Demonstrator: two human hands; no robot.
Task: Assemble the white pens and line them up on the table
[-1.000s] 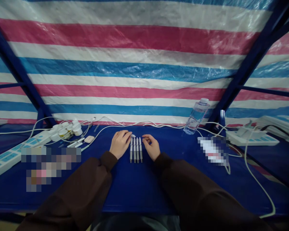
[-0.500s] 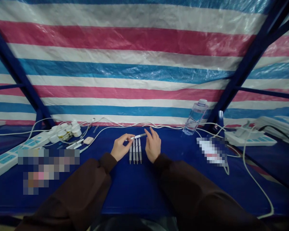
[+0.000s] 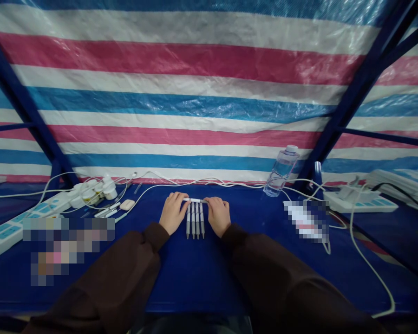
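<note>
A white pen (image 3: 195,200) with a grey grip lies crosswise at the far ends of several like pens (image 3: 195,220), which stand in a row side by side, pointing toward me. My left hand (image 3: 173,211) has its fingers closed on the pen's left end. At the other end, the fingers of my right hand (image 3: 218,214) are closed on the grey part. The fingertips hide both ends of this pen. Whether it touches the row below, I cannot tell.
On the left lie a power strip (image 3: 38,218) with plugs, loose pens (image 3: 107,210) and a pale small case (image 3: 127,204). A water bottle (image 3: 281,171) stands at the back right, near another power strip (image 3: 362,202). White cables (image 3: 230,183) run along the back edge.
My right hand has closed its raised fingers on the pen's right end. The pen has come from a slant to nearly level across the top of the row.
</note>
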